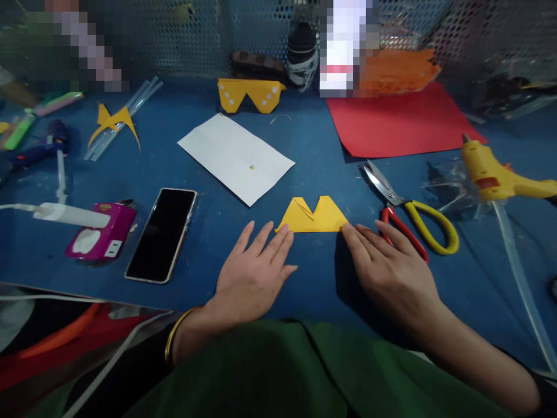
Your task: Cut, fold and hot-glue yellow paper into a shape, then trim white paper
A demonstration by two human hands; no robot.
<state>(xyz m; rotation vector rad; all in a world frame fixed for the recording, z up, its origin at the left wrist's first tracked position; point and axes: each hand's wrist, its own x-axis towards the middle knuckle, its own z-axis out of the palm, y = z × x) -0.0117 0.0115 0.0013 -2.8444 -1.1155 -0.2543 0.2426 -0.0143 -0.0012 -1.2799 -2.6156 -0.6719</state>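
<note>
A yellow folded paper piece point(311, 219) lies on the blue table, with a notch in its far edge and a pencil-like line on its left half. My left hand point(256, 267) rests flat with fingers spread, its fingertips touching the paper's left corner. The fingertips of my right hand point(385, 261) press on the right corner, its fingers stretched out. Just beyond my right hand are scissors point(394, 200) with one red and one yellow handle, blades parted. A white sheet point(235, 157) with a tiny scrap on it lies beyond the paper.
Farther back stand yellow paper glasses point(249, 96) with white squares. Red paper point(404, 125) lies back right, near a yellow glue gun point(491, 171). A phone point(162, 235), a magenta plug adapter point(104, 232), yellow offcuts point(115, 122) and a blue glue gun point(41, 148) are left.
</note>
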